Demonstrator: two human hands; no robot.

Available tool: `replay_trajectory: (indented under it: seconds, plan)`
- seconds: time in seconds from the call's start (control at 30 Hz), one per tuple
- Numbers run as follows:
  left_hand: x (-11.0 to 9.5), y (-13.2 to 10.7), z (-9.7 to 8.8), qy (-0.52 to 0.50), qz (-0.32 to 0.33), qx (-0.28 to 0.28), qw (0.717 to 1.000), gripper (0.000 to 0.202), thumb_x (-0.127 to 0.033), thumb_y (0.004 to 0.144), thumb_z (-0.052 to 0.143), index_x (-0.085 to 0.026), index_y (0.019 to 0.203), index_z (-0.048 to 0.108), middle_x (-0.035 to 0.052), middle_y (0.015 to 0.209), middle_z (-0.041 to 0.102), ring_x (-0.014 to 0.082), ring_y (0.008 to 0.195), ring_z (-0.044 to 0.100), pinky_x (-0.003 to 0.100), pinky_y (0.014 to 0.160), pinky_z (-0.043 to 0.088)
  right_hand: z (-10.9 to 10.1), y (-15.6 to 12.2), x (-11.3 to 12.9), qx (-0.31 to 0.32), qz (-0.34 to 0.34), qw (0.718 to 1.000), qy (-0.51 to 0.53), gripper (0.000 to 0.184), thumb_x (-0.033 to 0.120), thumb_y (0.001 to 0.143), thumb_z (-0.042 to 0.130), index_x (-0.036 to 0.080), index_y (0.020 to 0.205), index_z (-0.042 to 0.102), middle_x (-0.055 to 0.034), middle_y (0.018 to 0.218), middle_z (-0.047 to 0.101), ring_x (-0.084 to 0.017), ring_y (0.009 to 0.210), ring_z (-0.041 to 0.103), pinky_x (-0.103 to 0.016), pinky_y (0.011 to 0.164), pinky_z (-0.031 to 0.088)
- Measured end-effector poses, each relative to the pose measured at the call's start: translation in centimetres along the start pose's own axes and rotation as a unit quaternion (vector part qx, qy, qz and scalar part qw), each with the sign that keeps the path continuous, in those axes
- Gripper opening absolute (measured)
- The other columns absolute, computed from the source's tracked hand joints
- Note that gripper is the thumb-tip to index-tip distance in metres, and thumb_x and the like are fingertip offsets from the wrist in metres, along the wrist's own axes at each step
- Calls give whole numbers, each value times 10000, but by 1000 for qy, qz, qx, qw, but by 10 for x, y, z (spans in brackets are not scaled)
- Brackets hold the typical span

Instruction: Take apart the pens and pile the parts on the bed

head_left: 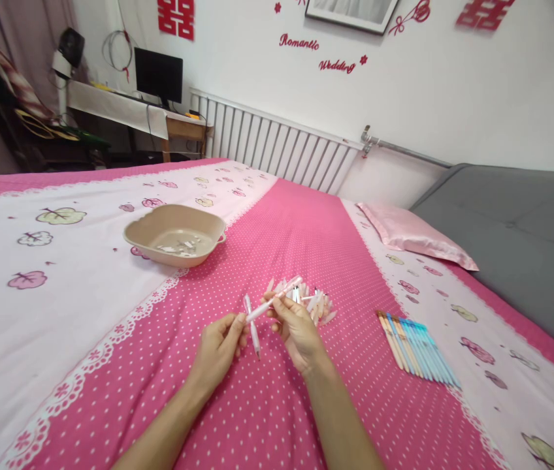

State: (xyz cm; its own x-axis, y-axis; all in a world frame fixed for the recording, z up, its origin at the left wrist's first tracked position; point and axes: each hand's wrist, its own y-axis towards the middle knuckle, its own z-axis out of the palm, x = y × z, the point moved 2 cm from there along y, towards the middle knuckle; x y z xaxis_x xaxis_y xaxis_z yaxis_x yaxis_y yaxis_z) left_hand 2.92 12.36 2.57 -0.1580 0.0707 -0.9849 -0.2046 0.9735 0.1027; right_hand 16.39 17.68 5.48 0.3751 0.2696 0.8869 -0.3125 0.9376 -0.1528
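Note:
Over the pink dotted bedspread point(267, 405), my left hand point(219, 346) pinches a thin white pen refill point(252, 326) that points down. My right hand point(296, 326) is closed round a pale pink pen barrel point(277, 299), which slants up to the right. The two parts nearly touch between my hands. Just behind my right hand lies a heap of several pale pen parts point(312, 301). To the right, a neat row of several finished pens point(417, 349), orange to blue, lies on the bedspread.
A beige basin point(175, 234) with small white bits inside sits at the left on the bed. A pink pillow point(411, 234) lies at the right near a grey headboard point(517, 241). A radiator point(277, 143) and a desk with a monitor point(158, 77) stand behind.

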Motion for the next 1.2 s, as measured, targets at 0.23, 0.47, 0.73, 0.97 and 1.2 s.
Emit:
replay_trajectory:
  seconds: [0.23, 0.47, 0.73, 0.97, 1.2]
  plan:
    - [0, 0, 2, -23, 4, 4, 1000, 309, -438, 767, 516, -146, 866, 539, -32, 589, 521, 83, 458, 447, 192, 445, 340, 1, 0, 0, 8, 2, 1000, 10, 245, 302, 638, 712, 163, 838, 686, -13, 800, 583, -56, 639, 499, -131, 473, 373]
    - [0, 2, 1, -13, 28, -28, 999, 258, -395, 725, 582, -153, 797, 529, -41, 588, 490, 72, 472, 422, 178, 444, 322, 1, 0, -1, 5, 2, 1000, 4, 244, 306, 632, 718, 172, 834, 689, -11, 812, 597, -51, 635, 499, -130, 475, 374]
    - [-1, -1, 0, 25, 9, 10, 1000, 413, -479, 822, 399, -144, 626, 538, -13, 505, 511, 99, 446, 450, 211, 457, 346, 0, 1, -2, 10, 5, 1000, 19, 248, 298, 642, 717, 160, 845, 686, -3, 795, 591, -40, 636, 508, -107, 467, 378]
    - [0, -1, 3, -35, -22, 30, 999, 437, -489, 833, 362, -132, 658, 544, 5, 515, 547, 92, 420, 462, 210, 447, 360, 0, 0, -2, 34, 15, 999, 35, 246, 288, 655, 713, 151, 857, 680, -6, 807, 596, -38, 635, 519, -98, 460, 390]
    - [-1, 2, 3, -30, 6, -10, 1000, 331, -370, 690, 627, -157, 913, 506, -46, 613, 497, 77, 496, 449, 174, 448, 340, 1, -1, -1, 20, 14, 999, 38, 256, 290, 637, 727, 153, 850, 681, 4, 782, 584, -35, 628, 516, -95, 454, 392]
